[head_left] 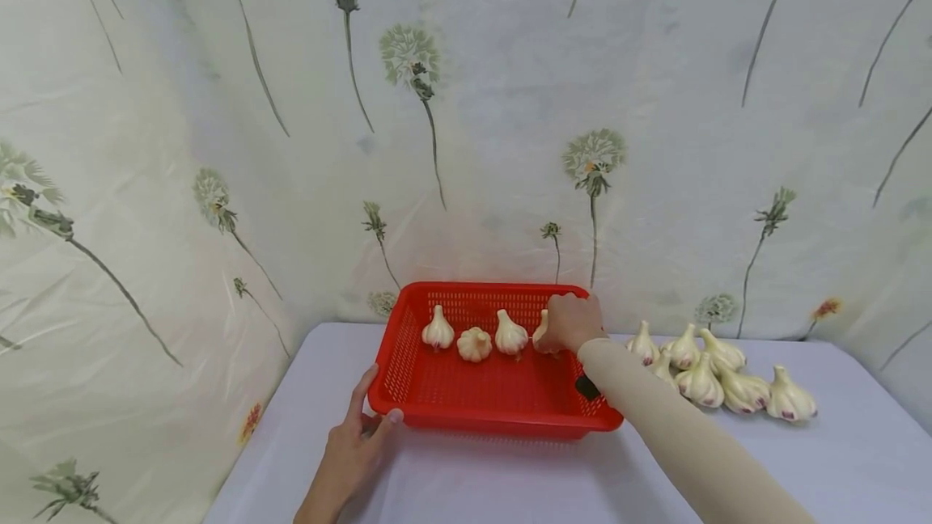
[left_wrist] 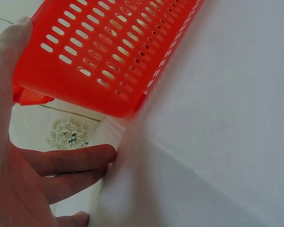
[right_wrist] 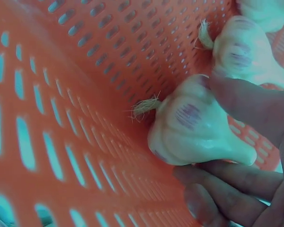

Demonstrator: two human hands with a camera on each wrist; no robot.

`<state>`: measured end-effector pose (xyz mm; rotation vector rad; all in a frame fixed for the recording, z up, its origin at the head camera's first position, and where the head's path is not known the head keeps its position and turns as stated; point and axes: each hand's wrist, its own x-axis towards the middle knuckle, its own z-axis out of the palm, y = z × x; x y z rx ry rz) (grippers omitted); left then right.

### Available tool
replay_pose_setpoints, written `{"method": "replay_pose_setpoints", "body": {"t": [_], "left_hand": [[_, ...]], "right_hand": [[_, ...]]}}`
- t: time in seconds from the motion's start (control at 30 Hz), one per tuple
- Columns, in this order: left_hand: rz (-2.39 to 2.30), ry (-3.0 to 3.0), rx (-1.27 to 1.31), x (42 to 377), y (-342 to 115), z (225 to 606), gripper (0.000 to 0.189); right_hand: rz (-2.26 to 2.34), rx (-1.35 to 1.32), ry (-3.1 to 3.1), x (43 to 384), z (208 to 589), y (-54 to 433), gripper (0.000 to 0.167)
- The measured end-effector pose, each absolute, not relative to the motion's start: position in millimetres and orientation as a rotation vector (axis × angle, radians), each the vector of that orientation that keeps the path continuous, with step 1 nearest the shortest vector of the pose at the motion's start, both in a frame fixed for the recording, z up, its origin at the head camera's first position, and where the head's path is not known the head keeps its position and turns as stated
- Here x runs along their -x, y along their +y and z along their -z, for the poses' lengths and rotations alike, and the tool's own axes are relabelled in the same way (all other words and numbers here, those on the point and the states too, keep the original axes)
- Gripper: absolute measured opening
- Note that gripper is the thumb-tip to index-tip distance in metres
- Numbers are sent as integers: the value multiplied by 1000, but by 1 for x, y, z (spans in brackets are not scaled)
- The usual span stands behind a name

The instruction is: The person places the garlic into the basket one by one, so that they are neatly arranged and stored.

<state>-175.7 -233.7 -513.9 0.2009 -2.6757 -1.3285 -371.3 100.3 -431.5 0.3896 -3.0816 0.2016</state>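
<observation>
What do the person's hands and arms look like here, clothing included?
The left hand and right hand are ungloved. A plain, long cream sleeve runs down to the right hand, with a small black object beside it, too unclear to identify. No sleeve shows by the left hand.

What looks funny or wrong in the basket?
One garlic bulb, second from the left in the red basket, looks a little odd: no stem shows pointing backward, unlike its left neighbour and right neighbour. Nothing looks spilled.
</observation>
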Motion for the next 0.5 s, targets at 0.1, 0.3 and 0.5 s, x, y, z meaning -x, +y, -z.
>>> {"method": "replay_pose_setpoints", "body": {"t": [0.1, 0.3, 0.5], "left_hand": [[1322, -2673, -198, 175, -233, 514, 78], [1319, -2675, -202, 175, -233, 513, 79], [1307, -2684, -218, 174, -232, 512, 80]], "right_hand": [[-175, -383, -3080, 372, 433, 101, 40], [-211, -356, -3099, 373, 432, 100, 48], [-314, -326, -3116, 372, 423, 103, 55]]}}
